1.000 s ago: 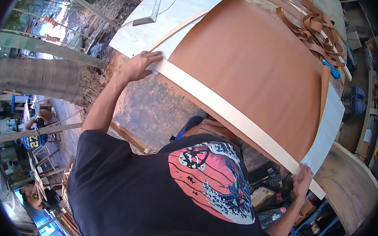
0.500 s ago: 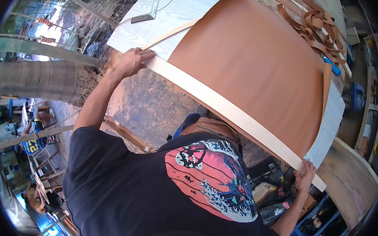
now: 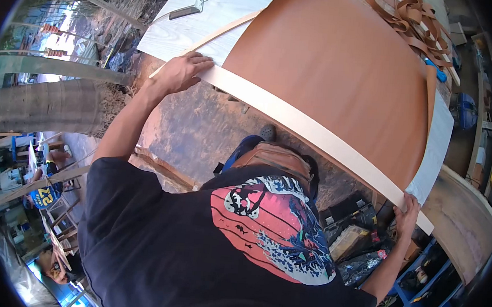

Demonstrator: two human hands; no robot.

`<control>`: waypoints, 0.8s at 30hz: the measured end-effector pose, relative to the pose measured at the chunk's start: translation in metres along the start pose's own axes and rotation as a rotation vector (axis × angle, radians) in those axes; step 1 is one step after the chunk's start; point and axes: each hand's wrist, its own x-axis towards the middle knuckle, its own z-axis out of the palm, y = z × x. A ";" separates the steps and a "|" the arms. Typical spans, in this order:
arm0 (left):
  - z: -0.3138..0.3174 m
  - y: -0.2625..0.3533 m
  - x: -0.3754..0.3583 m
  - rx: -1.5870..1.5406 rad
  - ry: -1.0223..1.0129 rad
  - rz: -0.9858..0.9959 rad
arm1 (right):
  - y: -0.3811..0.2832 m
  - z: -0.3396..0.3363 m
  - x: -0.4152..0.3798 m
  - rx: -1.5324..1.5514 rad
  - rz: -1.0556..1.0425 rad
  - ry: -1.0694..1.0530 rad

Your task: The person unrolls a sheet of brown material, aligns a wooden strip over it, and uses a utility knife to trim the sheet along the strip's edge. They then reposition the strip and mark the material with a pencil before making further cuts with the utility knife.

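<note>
A brown sheet (image 3: 331, 74) lies on the pale wood-grain table top (image 3: 174, 37), its right edge curling up. Along the near edge runs a long cream strip (image 3: 299, 120). My left hand (image 3: 186, 72) grips the strip's left end, fingers over the top at the table edge. Near the other end, my right hand (image 3: 407, 213) holds the strip between thumb and fingers. A thin tan strip (image 3: 226, 31) slants across the table beside my left hand.
A metal square (image 3: 198, 5) lies at the upper left. Coiled brown strips (image 3: 423, 29) and a blue object (image 3: 436, 71) are at the upper right. Below right are a cluttered tool case (image 3: 347, 212) and blue shelving (image 3: 413, 296). Other people sit at far left.
The table and brown sheet sit slightly differently in view, shifted up at the left. My left hand is a little further right in view, and my right hand is slightly higher and further right.
</note>
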 end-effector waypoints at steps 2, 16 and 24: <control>-0.003 0.002 0.003 -0.022 0.029 0.008 | 0.003 0.001 0.000 0.004 -0.008 -0.022; 0.007 -0.015 0.012 -0.118 0.036 0.016 | 0.035 0.022 0.006 -0.100 -0.135 0.079; -0.007 -0.001 0.013 -0.090 -0.013 -0.021 | 0.004 0.002 -0.008 -0.126 -0.021 0.036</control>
